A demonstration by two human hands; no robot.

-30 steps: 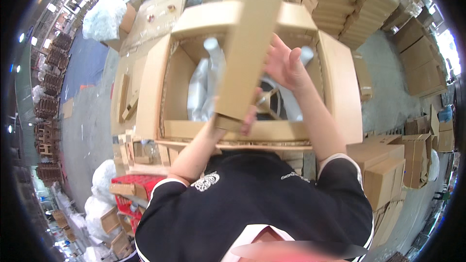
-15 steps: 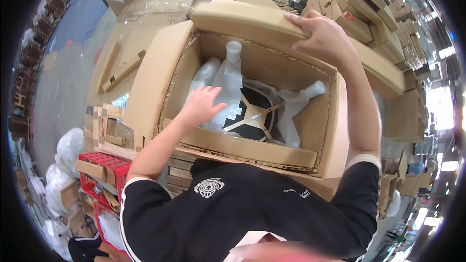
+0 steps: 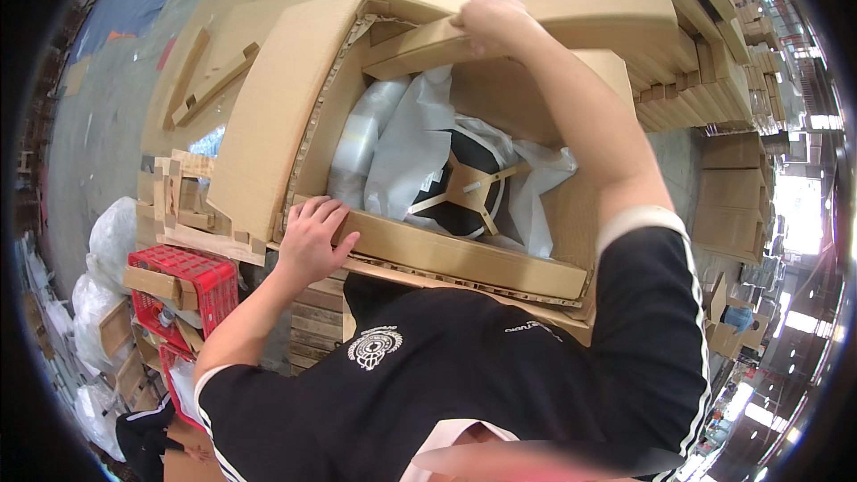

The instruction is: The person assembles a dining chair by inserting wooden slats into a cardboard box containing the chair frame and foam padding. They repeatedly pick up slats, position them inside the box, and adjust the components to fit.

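Observation:
A large open cardboard box (image 3: 268,134) stands in front of me. Inside lie white plastic-wrapped parts (image 3: 411,147) and a black round piece with a wooden cross brace (image 3: 469,187). My left hand (image 3: 312,236) rests on the near edge of the box, fingers curled over the near flap (image 3: 464,254). My right hand (image 3: 491,22) reaches to the far side and grips a long folded cardboard piece (image 3: 571,18) lying across the box's back rim.
A red plastic crate (image 3: 183,281) with cardboard scraps sits at my lower left. White filled bags (image 3: 112,241) lie beside it. Stacks of flat cardboard (image 3: 705,62) rise at the right. Loose cardboard sheets (image 3: 210,71) lie on the floor to the left.
The long cardboard piece, held upright over the box a second ago, now lies along the far rim under my right hand. My left hand moved from inside the box to its near edge.

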